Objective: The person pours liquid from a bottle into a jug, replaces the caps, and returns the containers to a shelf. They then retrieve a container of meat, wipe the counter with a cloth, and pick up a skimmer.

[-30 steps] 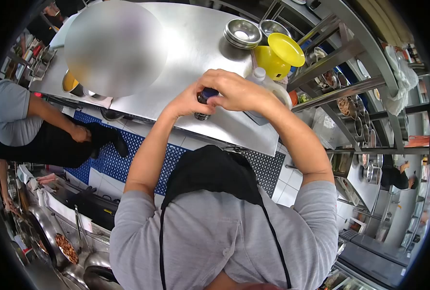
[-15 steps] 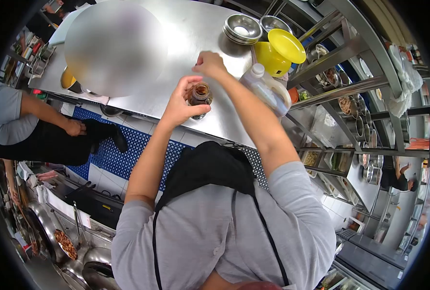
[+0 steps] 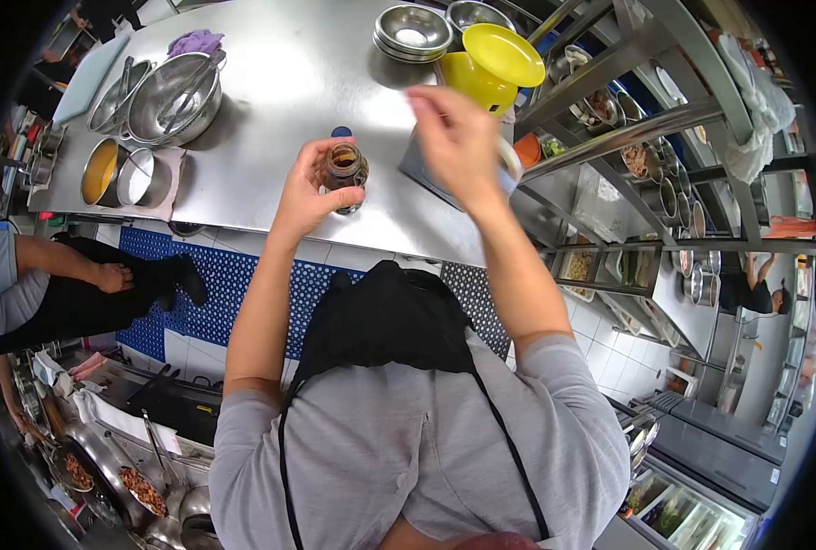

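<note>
My left hand [image 3: 321,188] is wrapped round an open glass jar [image 3: 346,174] with dark contents, which stands upright near the front edge of the steel table [image 3: 275,170]. Just beyond the jar lies a small blue cap [image 3: 341,133]. My right hand [image 3: 458,142], blurred by motion, is over a plastic jug [image 3: 431,174] and hides most of it. Its fingers look apart, with nothing seen between them.
Steel bowls [image 3: 413,32] and a yellow container [image 3: 474,82] with a yellow lid [image 3: 504,55] stand at the back right. Strainers [image 3: 174,96], pots and a cloth are at the left. A co-worker's arm [image 3: 64,257] shows at far left. Metal shelving rises on the right.
My right hand has moved right, from beyond the jar to over the jug. The blue cap now shows on the table. The view has shifted, and the blurred patch at the left is gone.
</note>
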`<state>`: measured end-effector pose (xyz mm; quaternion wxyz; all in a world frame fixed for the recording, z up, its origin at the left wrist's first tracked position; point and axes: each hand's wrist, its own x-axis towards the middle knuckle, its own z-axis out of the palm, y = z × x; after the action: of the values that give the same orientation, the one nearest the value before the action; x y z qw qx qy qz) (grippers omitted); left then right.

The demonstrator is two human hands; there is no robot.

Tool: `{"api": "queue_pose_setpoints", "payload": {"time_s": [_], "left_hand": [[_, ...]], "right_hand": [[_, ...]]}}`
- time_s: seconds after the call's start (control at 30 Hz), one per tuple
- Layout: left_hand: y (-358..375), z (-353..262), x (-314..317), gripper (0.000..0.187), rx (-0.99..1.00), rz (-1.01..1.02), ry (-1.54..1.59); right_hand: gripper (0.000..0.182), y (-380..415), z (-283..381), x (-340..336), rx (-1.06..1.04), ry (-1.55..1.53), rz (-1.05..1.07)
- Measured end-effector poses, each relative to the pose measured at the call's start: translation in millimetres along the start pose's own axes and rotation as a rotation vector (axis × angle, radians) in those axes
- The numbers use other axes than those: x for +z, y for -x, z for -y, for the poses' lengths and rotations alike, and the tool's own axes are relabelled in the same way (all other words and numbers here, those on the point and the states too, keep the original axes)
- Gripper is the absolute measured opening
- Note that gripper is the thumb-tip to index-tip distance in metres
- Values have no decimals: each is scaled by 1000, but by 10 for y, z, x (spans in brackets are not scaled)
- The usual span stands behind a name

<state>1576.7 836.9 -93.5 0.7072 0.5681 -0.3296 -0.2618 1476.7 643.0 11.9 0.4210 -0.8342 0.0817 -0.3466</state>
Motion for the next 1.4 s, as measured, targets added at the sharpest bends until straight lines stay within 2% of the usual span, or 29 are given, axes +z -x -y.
{"api": "queue_pose_setpoints", "payload": {"time_s": [0.03, 0.1, 0.17, 0.2, 0.27, 0.37, 0.47, 0.57, 0.67, 0.7, 0.87, 0.97, 1.0, 1.1, 1.2, 1.3, 1.33, 1.4], "left_hand": [[-9, -26, -5, 81, -12, 13, -28], [-53, -68, -57, 71, 181, -66, -168], [-191, -405, -96, 61, 355, -142, -392], [-290, -628, -41, 57, 403, -33, -569], [-576, -1007, 159, 49, 505, 188, -924], [-1018, -971, 597, 39, 585, 419, -1126], [-1312, -842, 796, 35, 530, 612, -1152], [-1387, -879, 928, 30, 428, 652, -1264], [-1390, -812, 936, 21, 427, 583, -1273], [-1374, -846, 975, 22, 351, 540, -1332], [-1360, -935, 1229, 43, 15, 386, -1559], [-1370, -736, 1199, 45, 130, 278, -1448], [-1356, -683, 1162, 39, 325, 301, -1354], [-1366, -638, 1063, 33, 446, 431, -1196], [-1355, -765, 1065, 25, 318, 383, -1252], [-1350, -951, 1089, 22, 307, 173, -1223], [-1299, -1028, 1093, 23, 381, 73, -1135], [-1054, -1173, 1078, 26, 196, 81, -772]], "right_hand": [[16, 51, 20, -251, -159, 200, -114], [24, 193, -216, -626, -213, 444, -238], [32, 351, -380, -839, -136, 506, -154], [36, 448, -452, -886, -94, 535, -107], [41, 582, -659, -873, 3, 353, -56], [39, 671, -869, -814, 111, 192, -62], [33, 699, -951, -769, 144, 169, -119], [30, 734, -1040, -748, 82, 148, -164], [26, 747, -1021, -732, 62, 171, -187], [25, 734, -1025, -722, 56, 173, -196], [23, 752, -1077, -685, 18, 158, -243], [27, 758, -1097, -671, 43, 73, -236], [29, 760, -1102, -676, 58, 37, -232], [49, 825, -1179, -703, -86, 105, -218], [70, 961, -1274, -639, -62, -11, -253], [77, 1034, -1367, -525, 8, -172, -270], [77, 1062, -1390, -513, 38, -175, -267], [76, 1098, -1439, -514, 95, -177, -264]]}}
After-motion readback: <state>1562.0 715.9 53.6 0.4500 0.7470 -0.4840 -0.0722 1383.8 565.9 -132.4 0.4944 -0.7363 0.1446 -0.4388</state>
